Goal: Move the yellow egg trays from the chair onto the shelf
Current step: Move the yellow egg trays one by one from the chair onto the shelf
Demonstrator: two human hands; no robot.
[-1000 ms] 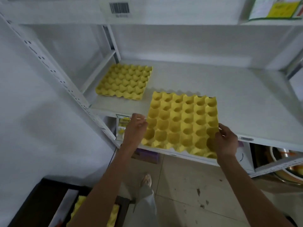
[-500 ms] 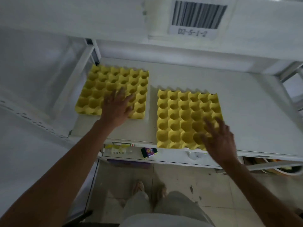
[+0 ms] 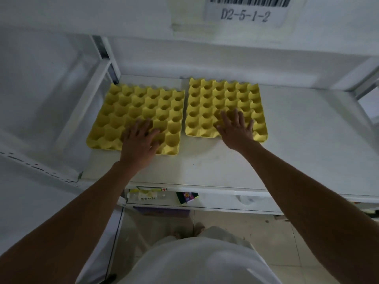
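Observation:
Two yellow egg trays lie side by side on the white shelf. The left tray sits near the shelf's left post, and the right tray lies deeper in, a narrow gap between them. My left hand rests flat, fingers spread, on the left tray's front edge. My right hand lies flat with fingers apart on the right tray's front edge. Neither hand grips anything. The chair is out of view.
A shelf board with a barcode label hangs close overhead. White uprights frame the left side. Below the shelf edge sit a small bottle and a purple-yellow box. Tiled floor lies beneath.
The right tray went from held at the shelf edge to lying deeper on the shelf beside the left tray. Both hands let go and now press flat on the trays.

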